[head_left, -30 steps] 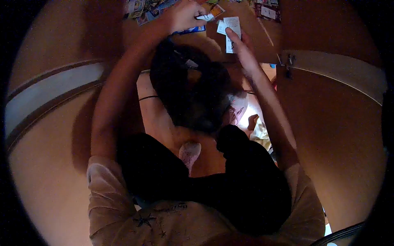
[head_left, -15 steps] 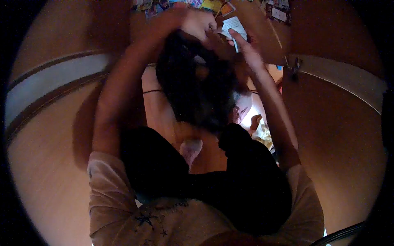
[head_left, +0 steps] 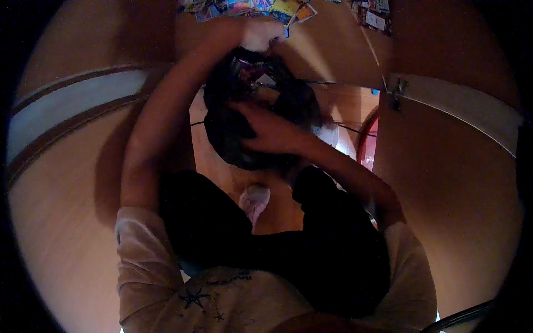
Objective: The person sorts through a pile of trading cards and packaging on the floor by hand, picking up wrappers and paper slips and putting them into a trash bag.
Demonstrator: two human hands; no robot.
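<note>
A black plastic bag (head_left: 227, 130) hangs below the table edge, its top parted and colourful wrappers or cards showing inside. My right hand (head_left: 272, 132) lies against the bag's near side, thumb and forefinger spread apart. Above the bag's far rim is my left hand (head_left: 262, 36), blurred, its fingers mostly hidden; what it holds, if anything, cannot be made out. Just beyond it, colourful cards (head_left: 285, 8) are spread over the table (head_left: 322, 47). No white cards show in my right hand.
More cards (head_left: 375, 20) lie in a dark group at the upper right. Wooden panels with pale strips (head_left: 83, 94) stand on both sides. My foot (head_left: 255, 200) is on the floor below the bag, and a red curved object (head_left: 368, 145) is at right.
My right hand has moved down and left from the table to the bag, and the white cards it held are out of sight. My left hand has shifted slightly left; more of the bag's inside shows.
</note>
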